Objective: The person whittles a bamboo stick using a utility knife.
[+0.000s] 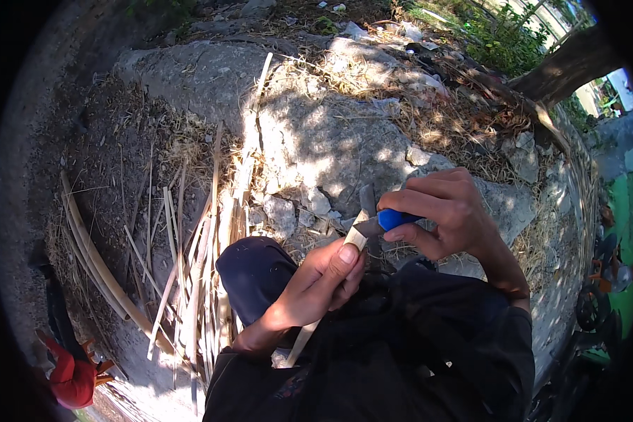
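My left hand [323,278] is closed round a pale, flat strip of split wood or bamboo [356,237], its thumb pressed along the face. The strip's upper end sticks out above the fingers, and its lower part slants down toward my lap. In my right hand [446,211] is a knife with a blue handle [395,219], gripped between thumb and fingers. The knife's short, wide blade [368,227] lies against the strip just above my left thumb. How deep the edge sits in the strip cannot be made out.
Several long pale strips [202,267] lie in a pile left of my knee [254,271]. Curved poles [102,271] rest farther left. Ahead is a rough stone slab [330,133] with dry straw. A person in red [72,380] is at the lower left; another person [620,274] is far right.
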Demonstrator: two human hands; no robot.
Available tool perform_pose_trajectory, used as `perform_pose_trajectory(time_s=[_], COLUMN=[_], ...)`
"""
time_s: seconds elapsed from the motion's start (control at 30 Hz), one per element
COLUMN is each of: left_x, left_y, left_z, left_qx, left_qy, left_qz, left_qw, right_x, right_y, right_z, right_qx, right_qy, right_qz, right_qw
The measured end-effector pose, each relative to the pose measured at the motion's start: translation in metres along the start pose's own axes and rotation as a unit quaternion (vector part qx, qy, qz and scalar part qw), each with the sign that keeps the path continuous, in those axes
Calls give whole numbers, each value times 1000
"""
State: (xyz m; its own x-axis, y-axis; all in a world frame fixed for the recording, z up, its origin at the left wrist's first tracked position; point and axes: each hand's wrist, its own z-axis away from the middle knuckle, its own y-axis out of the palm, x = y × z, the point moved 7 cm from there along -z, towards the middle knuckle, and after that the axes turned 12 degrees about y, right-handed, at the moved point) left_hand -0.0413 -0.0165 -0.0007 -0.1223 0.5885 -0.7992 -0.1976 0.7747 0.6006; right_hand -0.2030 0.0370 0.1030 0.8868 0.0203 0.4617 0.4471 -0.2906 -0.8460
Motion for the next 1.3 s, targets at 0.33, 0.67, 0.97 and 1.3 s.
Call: perform_pose_trajectory(time_s=[0.33,0.67,0.97,1.3], left_x=[-7,-15,-24,-15], left_y=[13,4,4,4], left_z=[1,-5,-5,-8], left_qx=[45,-1,-18,-56], left_qy=[-13,52,132,101], left_qz=[38,-64,-189,-269], left_qw=[998,997,973,956], right_x=[-75,1,13,-7], right_y=[-12,5,31,49], right_z=[-4,3,8,9], right_qx=[-16,25,16,-29], right_qy=[191,18,0,-37], right_qz=[-106,-83,20,45], right_qw=[976,996,1000,998])
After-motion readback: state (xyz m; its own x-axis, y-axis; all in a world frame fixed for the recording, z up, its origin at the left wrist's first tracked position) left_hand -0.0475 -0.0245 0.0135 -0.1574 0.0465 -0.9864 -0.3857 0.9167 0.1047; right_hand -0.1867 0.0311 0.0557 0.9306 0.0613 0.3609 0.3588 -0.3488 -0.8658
